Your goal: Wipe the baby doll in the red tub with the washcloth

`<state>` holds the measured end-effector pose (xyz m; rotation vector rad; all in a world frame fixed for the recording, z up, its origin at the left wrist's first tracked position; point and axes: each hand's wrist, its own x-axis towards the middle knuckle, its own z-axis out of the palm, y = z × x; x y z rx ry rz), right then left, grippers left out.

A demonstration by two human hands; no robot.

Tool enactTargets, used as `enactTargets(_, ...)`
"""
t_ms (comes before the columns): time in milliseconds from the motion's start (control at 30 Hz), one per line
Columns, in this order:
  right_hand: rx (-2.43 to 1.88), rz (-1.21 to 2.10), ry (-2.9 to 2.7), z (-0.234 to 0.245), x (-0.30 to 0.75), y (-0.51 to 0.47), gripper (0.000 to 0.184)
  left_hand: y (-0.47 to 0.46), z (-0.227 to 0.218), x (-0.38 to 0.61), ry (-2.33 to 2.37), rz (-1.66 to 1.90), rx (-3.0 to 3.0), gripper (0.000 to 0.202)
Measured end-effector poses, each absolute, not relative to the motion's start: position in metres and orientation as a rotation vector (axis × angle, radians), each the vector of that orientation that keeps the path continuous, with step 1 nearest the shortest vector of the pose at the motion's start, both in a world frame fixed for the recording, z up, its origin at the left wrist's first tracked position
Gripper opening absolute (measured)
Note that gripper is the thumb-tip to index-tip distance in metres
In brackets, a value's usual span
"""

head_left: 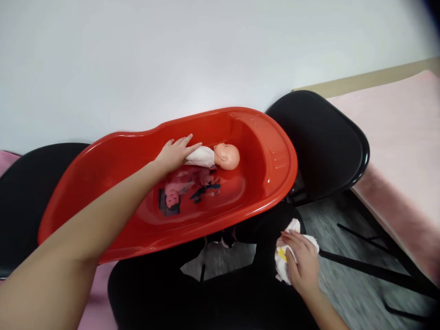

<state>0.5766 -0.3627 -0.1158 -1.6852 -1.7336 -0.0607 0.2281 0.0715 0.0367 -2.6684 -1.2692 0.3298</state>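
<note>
A red plastic baby bathtub (pixel 275 156) rests across black chairs. Inside it lies a baby doll (pixel 225 156) in a white garment, head to the right. My left hand (pixel 175 153) reaches into the tub and rests on the doll's body, fingers stretched over it. My right hand (pixel 300 263) is low at the right, below the tub's rim, closed on a crumpled white cloth (pixel 283 263) with a yellow mark. Printed stickers or small items show on the tub floor (pixel 192 195).
A black chair (pixel 319 142) stands behind the tub's right end, another black chair (pixel 24 192) at the left. A pink-covered table or bed (pixel 402 151) fills the right side. White wall behind; grey floor with black chair legs (pixel 360 268) below.
</note>
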Motion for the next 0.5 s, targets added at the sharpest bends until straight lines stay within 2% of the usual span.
enactTargets(267, -1.682, -0.059, -1.736, -0.114, 0.577, -0.363, 0.027, 0.118, 0.057, 0.228, -1.655, 0.368, -2.548, 0.1)
enactTargets(433, -1.695, -0.05, -1.698, -0.121, 0.58, -0.366, 0.026, 0.14, 0.067, 0.219, -1.613, 0.417, -2.544, 0.092)
enactTargets(500, -1.784, -0.087, -1.538, -0.128, 0.58, -0.365, 0.039, 0.147, 0.067, 0.217, -1.619, 0.461, -2.555, 0.088)
